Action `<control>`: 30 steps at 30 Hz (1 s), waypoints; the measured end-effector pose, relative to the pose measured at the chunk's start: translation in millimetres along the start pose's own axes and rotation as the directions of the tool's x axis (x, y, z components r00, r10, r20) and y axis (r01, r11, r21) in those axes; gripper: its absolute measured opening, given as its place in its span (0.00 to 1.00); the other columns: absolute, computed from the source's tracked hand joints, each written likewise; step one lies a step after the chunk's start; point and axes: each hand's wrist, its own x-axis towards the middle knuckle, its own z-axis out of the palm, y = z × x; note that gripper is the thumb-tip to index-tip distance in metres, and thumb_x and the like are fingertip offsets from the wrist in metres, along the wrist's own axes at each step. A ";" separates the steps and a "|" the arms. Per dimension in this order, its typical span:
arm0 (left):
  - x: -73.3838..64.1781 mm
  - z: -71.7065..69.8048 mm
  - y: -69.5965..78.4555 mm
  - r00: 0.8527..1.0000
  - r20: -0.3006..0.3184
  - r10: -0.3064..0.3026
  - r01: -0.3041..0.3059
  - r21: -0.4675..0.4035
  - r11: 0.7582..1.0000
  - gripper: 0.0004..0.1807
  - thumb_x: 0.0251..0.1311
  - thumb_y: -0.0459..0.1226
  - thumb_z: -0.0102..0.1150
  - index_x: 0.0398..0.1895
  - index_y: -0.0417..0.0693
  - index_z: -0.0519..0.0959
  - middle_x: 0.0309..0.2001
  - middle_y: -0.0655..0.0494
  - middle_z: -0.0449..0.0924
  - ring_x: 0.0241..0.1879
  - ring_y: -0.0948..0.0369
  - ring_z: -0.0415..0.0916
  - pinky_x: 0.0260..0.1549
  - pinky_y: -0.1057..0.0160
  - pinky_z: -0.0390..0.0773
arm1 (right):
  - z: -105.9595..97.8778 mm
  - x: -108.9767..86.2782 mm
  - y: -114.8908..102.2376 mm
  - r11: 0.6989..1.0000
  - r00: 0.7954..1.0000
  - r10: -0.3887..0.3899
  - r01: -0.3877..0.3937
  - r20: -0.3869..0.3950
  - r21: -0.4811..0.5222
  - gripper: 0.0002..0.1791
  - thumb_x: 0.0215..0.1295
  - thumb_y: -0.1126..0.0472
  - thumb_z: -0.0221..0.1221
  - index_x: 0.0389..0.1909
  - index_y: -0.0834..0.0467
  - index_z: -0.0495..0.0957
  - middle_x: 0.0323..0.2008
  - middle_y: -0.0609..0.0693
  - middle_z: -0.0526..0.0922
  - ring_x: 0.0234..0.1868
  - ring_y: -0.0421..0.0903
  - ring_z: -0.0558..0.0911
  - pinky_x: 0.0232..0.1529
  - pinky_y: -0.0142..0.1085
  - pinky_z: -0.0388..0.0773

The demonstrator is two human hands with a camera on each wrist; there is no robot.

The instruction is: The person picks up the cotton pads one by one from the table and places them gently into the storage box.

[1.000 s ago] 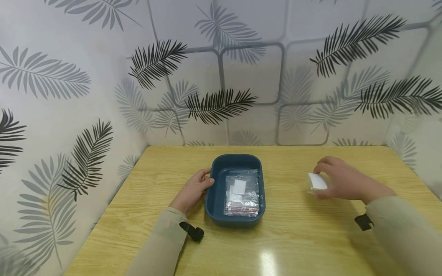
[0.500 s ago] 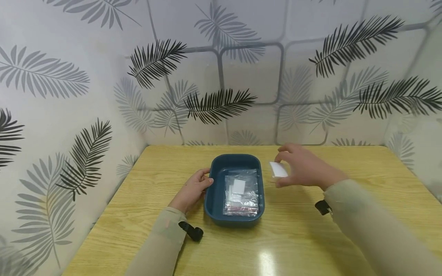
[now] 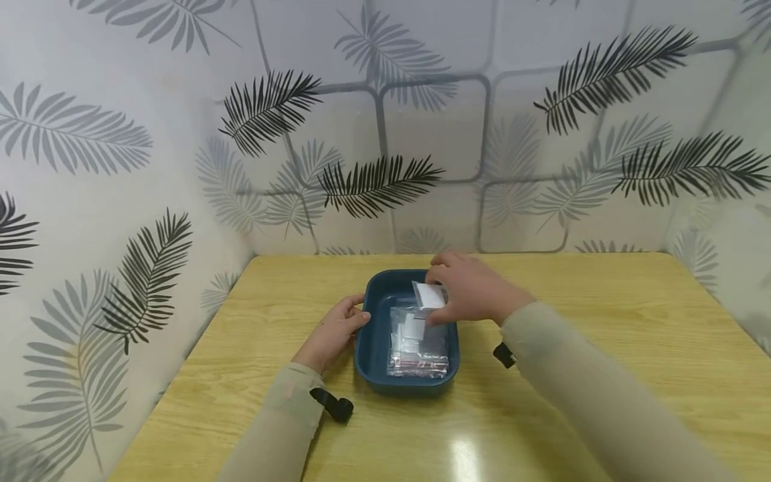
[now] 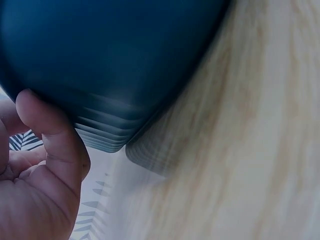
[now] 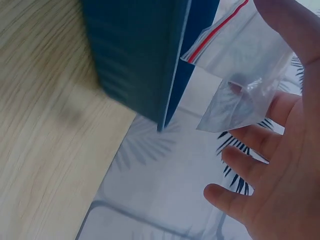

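Note:
A dark blue plastic bin (image 3: pixel 376 358) stands on the table, with several clear zip bags (image 3: pixel 418 361) lying flat inside. My left hand (image 3: pixel 333 333) holds the bin by its left rim, thumb at the edge and fingers along the outer side; the left wrist view shows this thumb (image 4: pixel 47 125) against the wall. Over the bin's far right part, my right hand (image 3: pixel 472 288) pinches a small zip bag (image 3: pixel 430 295) with something white in it. In the right wrist view that zip bag (image 5: pixel 240 75) has a red seal strip, and the other fingers are spread below it.
The wood-grain table (image 3: pixel 590 321) extends to both sides of the bin. Behind it hangs a white sheet (image 3: pixel 434 134) with a leaf print, which also closes off the left side.
My right hand has moved left from the table's right side to above the bin, carrying the small zip bag. My left hand and the bin stay in place.

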 end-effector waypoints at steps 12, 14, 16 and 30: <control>1.7 4.0 -1.7 1.000 0.001 0.000 0.000 -0.008 1.000 0.27 0.76 0.37 0.52 0.75 0.47 0.63 0.46 0.44 0.74 0.36 0.55 0.74 0.34 0.61 0.76 | 6.1 13.3 -14.0 0.998 0.997 0.056 -0.055 0.061 -0.021 0.42 0.49 0.29 0.71 0.56 0.55 0.81 0.67 0.57 0.68 0.71 0.59 0.62 0.67 0.57 0.62; 1.3 3.7 -2.5 1.000 0.004 -0.004 0.004 -0.010 1.000 0.27 0.76 0.37 0.51 0.75 0.47 0.63 0.46 0.44 0.74 0.36 0.54 0.74 0.34 0.60 0.76 | 6.8 13.0 -13.0 0.998 0.997 0.057 -0.056 0.058 -0.023 0.42 0.49 0.30 0.71 0.57 0.55 0.80 0.68 0.57 0.68 0.71 0.59 0.62 0.67 0.57 0.62; 0.9 3.1 -3.1 1.000 0.004 -0.007 0.007 -0.013 1.000 0.27 0.77 0.37 0.51 0.75 0.47 0.63 0.48 0.43 0.74 0.37 0.54 0.75 0.35 0.60 0.76 | 7.4 11.9 -11.1 0.998 0.997 0.056 -0.055 0.046 -0.025 0.42 0.49 0.30 0.71 0.58 0.55 0.80 0.68 0.57 0.68 0.71 0.59 0.62 0.67 0.57 0.62; 1.3 -0.4 -5.2 1.000 0.006 0.010 -0.010 0.001 1.000 0.27 0.77 0.36 0.51 0.75 0.44 0.62 0.47 0.40 0.73 0.36 0.54 0.75 0.34 0.61 0.76 | 9.1 -17.6 18.7 0.996 0.996 0.083 -0.083 -0.015 0.022 0.43 0.49 0.33 0.73 0.61 0.55 0.79 0.68 0.60 0.68 0.68 0.61 0.67 0.66 0.59 0.63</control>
